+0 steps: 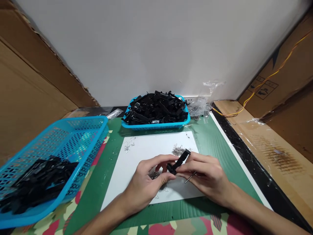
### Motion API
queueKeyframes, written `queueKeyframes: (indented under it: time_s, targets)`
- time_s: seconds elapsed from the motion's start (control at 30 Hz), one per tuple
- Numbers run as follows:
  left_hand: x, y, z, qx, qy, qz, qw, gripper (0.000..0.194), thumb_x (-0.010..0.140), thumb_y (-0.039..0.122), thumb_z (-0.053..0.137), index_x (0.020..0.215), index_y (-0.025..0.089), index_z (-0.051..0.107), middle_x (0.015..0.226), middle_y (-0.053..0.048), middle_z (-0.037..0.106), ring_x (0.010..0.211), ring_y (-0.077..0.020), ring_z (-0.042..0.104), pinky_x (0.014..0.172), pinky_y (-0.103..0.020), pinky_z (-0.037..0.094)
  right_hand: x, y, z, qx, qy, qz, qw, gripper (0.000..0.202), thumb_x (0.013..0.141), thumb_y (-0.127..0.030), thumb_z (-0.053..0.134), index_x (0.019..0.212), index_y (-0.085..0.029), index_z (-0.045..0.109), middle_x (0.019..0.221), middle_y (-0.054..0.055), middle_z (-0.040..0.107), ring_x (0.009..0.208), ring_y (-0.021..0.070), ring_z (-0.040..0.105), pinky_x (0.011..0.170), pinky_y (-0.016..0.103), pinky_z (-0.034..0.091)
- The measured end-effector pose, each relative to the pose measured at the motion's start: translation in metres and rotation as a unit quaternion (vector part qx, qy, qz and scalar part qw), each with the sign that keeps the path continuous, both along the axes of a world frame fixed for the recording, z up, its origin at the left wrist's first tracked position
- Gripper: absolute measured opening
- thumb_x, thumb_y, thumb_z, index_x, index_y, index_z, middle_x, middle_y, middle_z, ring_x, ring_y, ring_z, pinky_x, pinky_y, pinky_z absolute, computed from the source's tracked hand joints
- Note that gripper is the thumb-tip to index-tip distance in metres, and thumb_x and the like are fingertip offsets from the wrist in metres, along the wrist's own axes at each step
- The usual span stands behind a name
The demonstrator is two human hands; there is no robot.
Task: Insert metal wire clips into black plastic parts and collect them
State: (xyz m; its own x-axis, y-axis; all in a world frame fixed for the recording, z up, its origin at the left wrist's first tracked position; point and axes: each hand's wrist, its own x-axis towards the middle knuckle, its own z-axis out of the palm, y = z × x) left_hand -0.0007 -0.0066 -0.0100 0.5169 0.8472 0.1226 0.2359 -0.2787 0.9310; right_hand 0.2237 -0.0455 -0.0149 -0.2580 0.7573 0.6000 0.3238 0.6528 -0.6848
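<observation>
Above the white sheet [137,153], both hands meet on one black plastic part [181,159], which is tilted with its long end up to the right. My left hand [149,182] pinches its lower end between thumb and fingers. My right hand [207,169] grips the same part along its side, and a thin metal rod [190,177] sticks out below its fingers. Small wire springs or clips [178,150] lie heaped behind the part. A second heap [154,175] shows partly behind my left hand, with a few loose pieces [127,148] at the sheet's far left.
A blue basket [156,126] piled with black parts stands at the back by the wall. On the left, a larger blue basket [97,137] holds more black parts [44,179]. Plastic bags [198,106] and a yellow wire [246,101] lie at the back right. Cardboard flanks both sides.
</observation>
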Motion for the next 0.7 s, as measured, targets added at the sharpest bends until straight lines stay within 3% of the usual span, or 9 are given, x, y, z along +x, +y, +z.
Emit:
queueKeyframes:
  time_s: [0.3, 0.47, 0.6, 0.7]
  targets:
    - [0.000, -0.003, 0.004, -0.089, -0.019, -0.016, 0.996, 0.038, 0.093, 0.044, 0.076, 0.124, 0.023, 0.079, 0.095, -0.006, 0.079, 0.079, -0.0170, 0.063, 0.072, -0.027, 0.052, 0.000, -0.001, 0.001, 0.024, -0.021, -0.014, 0.999, 0.010, 0.100, -0.017, 0.068, 0.103, -0.017, 0.078, 0.080, 0.003, 0.069, 0.063, 0.0125, 0.061, 0.053, 0.025, 0.044]
    - [0.000, -0.004, 0.007, -0.144, -0.035, -0.022, 0.989, 0.043, 0.098, 0.051, 0.069, 0.129, 0.021, 0.077, 0.108, -0.010, 0.078, 0.095, -0.0209, 0.066, 0.081, -0.031, 0.053, 0.003, 0.000, 0.001, 0.053, -0.047, -0.039, 0.997, 0.014, 0.099, -0.011, 0.067, 0.106, -0.016, 0.078, 0.079, 0.002, 0.069, 0.062, 0.0116, 0.062, 0.051, 0.025, 0.041]
    - [0.001, -0.002, 0.011, -0.136, -0.018, -0.048, 0.989, 0.043, 0.104, 0.051, 0.058, 0.129, 0.022, 0.077, 0.101, -0.008, 0.077, 0.090, -0.0193, 0.065, 0.081, -0.032, 0.050, 0.008, 0.000, -0.001, 0.073, -0.078, -0.049, 0.993, 0.020, 0.099, -0.005, 0.062, 0.105, -0.016, 0.077, 0.078, 0.001, 0.069, 0.061, 0.0108, 0.060, 0.050, 0.025, 0.039]
    - [0.001, 0.001, 0.010, -0.069, 0.016, -0.053, 0.996, 0.037, 0.106, 0.046, 0.056, 0.130, 0.026, 0.076, 0.104, -0.007, 0.077, 0.094, -0.0200, 0.066, 0.085, -0.034, 0.049, 0.011, 0.000, -0.001, 0.063, -0.114, -0.056, 0.990, 0.015, 0.101, -0.012, 0.063, 0.101, -0.017, 0.077, 0.073, 0.000, 0.064, 0.059, 0.0116, 0.056, 0.049, 0.027, 0.035]
